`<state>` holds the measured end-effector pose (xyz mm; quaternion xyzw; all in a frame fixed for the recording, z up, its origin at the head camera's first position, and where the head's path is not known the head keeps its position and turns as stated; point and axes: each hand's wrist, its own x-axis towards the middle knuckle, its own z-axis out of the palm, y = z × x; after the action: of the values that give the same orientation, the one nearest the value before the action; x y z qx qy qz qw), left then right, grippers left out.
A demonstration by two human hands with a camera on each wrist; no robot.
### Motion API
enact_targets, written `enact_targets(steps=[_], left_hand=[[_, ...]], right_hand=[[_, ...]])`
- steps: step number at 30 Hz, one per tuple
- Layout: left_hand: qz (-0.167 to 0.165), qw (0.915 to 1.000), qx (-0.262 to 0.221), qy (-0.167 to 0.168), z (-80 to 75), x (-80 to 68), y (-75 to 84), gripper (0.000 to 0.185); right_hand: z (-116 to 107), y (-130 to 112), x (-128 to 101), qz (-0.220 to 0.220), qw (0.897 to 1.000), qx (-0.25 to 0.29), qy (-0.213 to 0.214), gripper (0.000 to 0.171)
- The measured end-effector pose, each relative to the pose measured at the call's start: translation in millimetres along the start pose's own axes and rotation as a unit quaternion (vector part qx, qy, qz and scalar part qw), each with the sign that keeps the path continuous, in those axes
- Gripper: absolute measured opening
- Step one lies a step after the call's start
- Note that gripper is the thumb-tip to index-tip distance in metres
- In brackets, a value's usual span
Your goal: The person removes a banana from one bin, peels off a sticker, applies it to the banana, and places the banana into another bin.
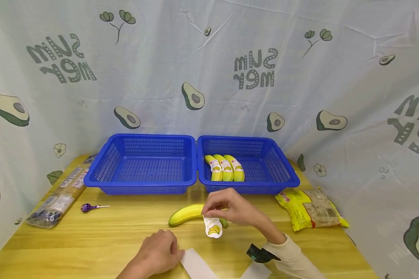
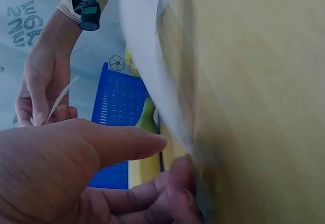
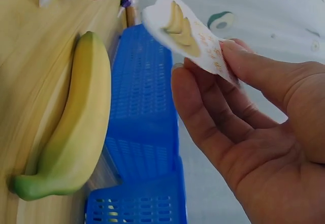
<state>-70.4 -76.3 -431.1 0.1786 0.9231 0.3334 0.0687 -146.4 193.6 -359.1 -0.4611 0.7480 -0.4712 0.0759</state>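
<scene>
The right hand (image 1: 235, 211) pinches a banana sticker (image 1: 213, 226) by its top edge betw. thumb and fingers, just above the banana (image 1: 186, 214); it looks thin, floppy, prob. sticky, so hold only the edge, while the left hand (image 1: 158, 252) presses flat on the backing paper (image 1: 197, 265).

My right hand (image 1: 232, 209) hangs raised above the table, forearm angled in from the lower right, thumb and fingertips (image 3: 238, 56) pinched together. My left hand (image 1: 158, 254) lies low and near me, knuckles up, fingers (image 2: 172, 193) pressed flat.
</scene>
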Motion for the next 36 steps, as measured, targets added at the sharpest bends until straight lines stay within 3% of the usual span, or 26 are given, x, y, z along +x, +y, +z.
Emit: enact_targets(steps=[2, 4, 7, 9, 11, 15, 20, 24, 29, 36], left_hand=[[0.017, 0.9992, 0.032, 0.019, -3.9, 0.3, 2.8, 0.048], [0.037, 0.9984, 0.027, 0.035, -8.9, 2.8, 6.2, 0.041], [0.082, 0.9937, -0.071, 0.028, -20.1, 11.4, 11.3, 0.019], [0.101, 0.9826, -0.155, 0.013, -27.0, 19.1, 15.2, 0.009], [0.113, 0.9687, -0.221, 0.000, -31.4, 25.7, 17.8, 0.015], [0.112, 0.9568, -0.268, 0.006, -30.3, 34.2, 19.7, 0.019], [0.107, 0.9481, -0.299, 0.007, -28.0, 41.1, 19.1, 0.014], [0.095, 0.9489, -0.300, 0.017, -27.0, 45.1, 19.6, 0.013], [0.048, 0.9494, -0.307, 0.047, -26.7, 47.5, 19.2, 0.010], [-0.015, 0.9341, -0.348, 0.078, -25.5, 48.8, 16.8, 0.011]], right_hand=[[2, 2, 2, 0.001, 1.000, -0.001, -0.011, 0.011], [4, 4, 5, 0.008, 1.000, 0.000, -0.018, 0.009], [7, 6, 8, 0.026, 0.999, 0.007, -0.019, 0.011], [8, 6, 10, 0.037, 0.999, 0.010, -0.016, 0.014], [9, 7, 11, 0.046, 0.999, 0.016, -0.012, 0.016], [11, 9, 15, 0.058, 0.998, 0.023, -0.004, 0.019], [12, 11, 18, 0.062, 0.998, 0.026, 0.002, 0.021], [12, 15, 18, 0.065, 0.997, 0.027, 0.009, 0.023], [9, 19, 9, 0.102, 0.994, 0.017, 0.047, 0.024], [7, 30, 0, 0.136, 0.988, 0.036, 0.066, 0.014]])
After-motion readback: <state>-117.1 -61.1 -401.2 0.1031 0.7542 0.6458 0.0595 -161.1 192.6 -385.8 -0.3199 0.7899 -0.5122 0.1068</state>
